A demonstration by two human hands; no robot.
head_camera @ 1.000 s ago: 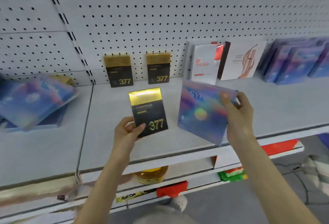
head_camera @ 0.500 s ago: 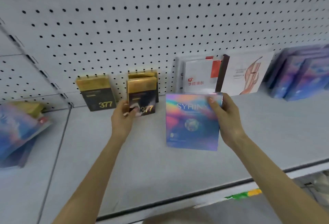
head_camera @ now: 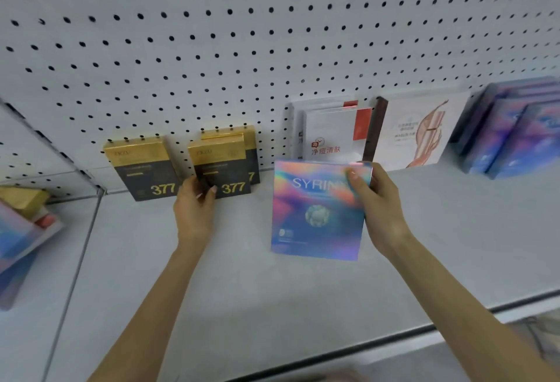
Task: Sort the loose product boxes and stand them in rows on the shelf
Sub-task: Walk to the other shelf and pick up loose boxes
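Now the person is putting a box in its row. The left hand [head_camera: 195, 208] pinches the bottom corner of a black and gold box [head_camera: 222, 169] with thumb and fingers. That box stands up at the back of the shelf [head_camera: 272, 306], right in front of a second box like it [head_camera: 254, 151]. A third one [head_camera: 142, 166] stands just beside them, against the wall with holes [head_camera: 272, 33].

The right hand [head_camera: 381, 208] holds a shiny rainbow box [head_camera: 315, 215] by its top corner, thumb on the front and fingers curled behind. I cannot tell if its bottom edge touches the shelf.

I think the black and gold box is almost done. Next the left hand needs to let go gently, so the box does not tip forward. Then the rainbow box needs a home. It looks like the blue and purple boxes [head_camera: 515, 133] far to the right.

The white boxes with red [head_camera: 333, 136] and the white box with a leg picture [head_camera: 421, 133] stand between, so the rainbow box must pass in front without bumping them. A messy pile of boxes [head_camera: 18, 230] waits on the left.
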